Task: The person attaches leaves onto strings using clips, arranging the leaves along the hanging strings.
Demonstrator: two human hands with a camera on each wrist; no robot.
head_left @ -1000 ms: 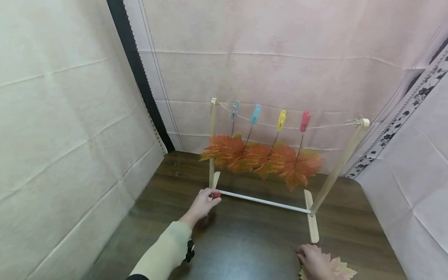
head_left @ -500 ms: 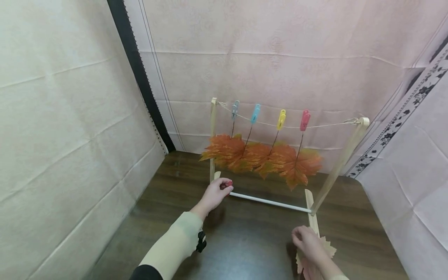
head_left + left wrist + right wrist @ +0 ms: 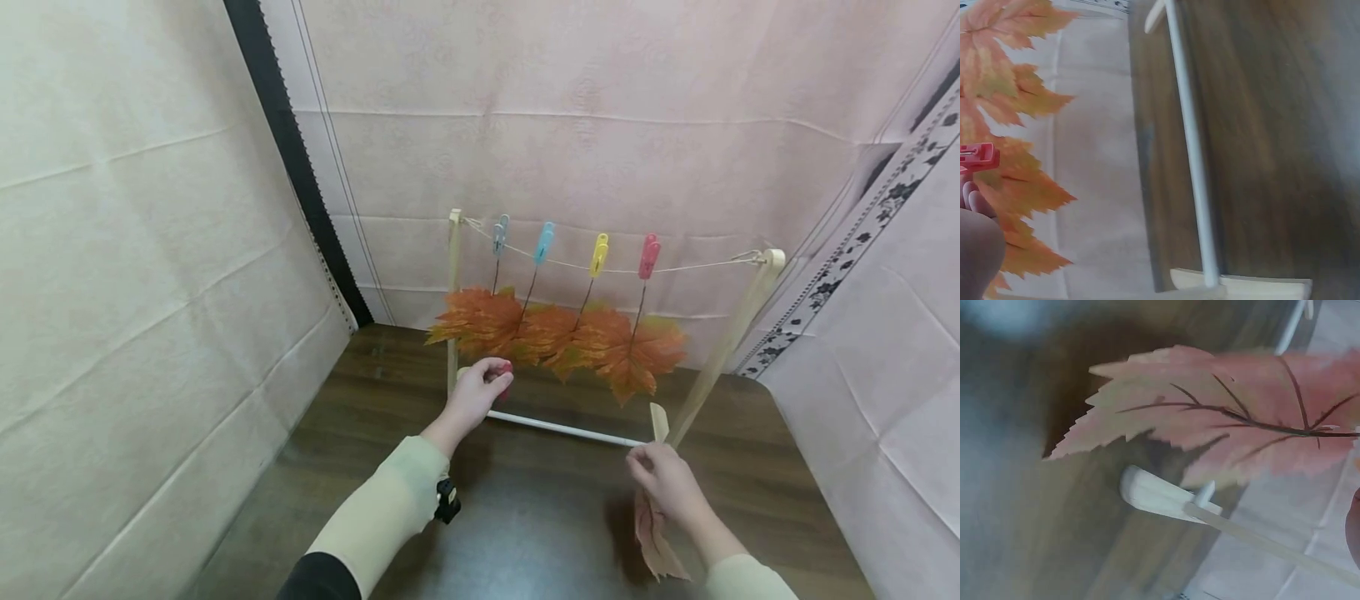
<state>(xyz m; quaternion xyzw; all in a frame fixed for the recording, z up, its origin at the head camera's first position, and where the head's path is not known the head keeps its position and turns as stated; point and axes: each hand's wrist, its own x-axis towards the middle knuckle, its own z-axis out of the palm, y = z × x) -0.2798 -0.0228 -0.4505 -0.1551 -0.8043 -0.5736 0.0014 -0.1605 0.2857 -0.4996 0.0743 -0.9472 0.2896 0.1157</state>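
My left hand (image 3: 474, 396) pinches a red clothespin (image 3: 982, 156) in front of the hanging leaves, above the left end of the white bar. My right hand (image 3: 670, 483) holds a pale pink artificial leaf (image 3: 1241, 419), its blade hanging below the fingers beside the rack's right foot. Behind them stands a small wooden rack with a string (image 3: 697, 267) tied between its posts. A grey-blue clothespin (image 3: 500, 237), a blue clothespin (image 3: 544, 244), a yellow clothespin (image 3: 599, 256) and a pink clothespin (image 3: 649, 257) hold orange leaves (image 3: 630, 354) by their stems.
A white bar (image 3: 570, 430) joins the rack's feet low over the brown wooden table (image 3: 525, 517). The right post (image 3: 723, 354) leans up close to my right hand. Pale cloth walls (image 3: 600, 100) enclose the table at the back and sides.
My left hand has risen and moved right with the red clothespin. My right hand has lifted the pale leaf off the table and moved away from me, toward the rack.
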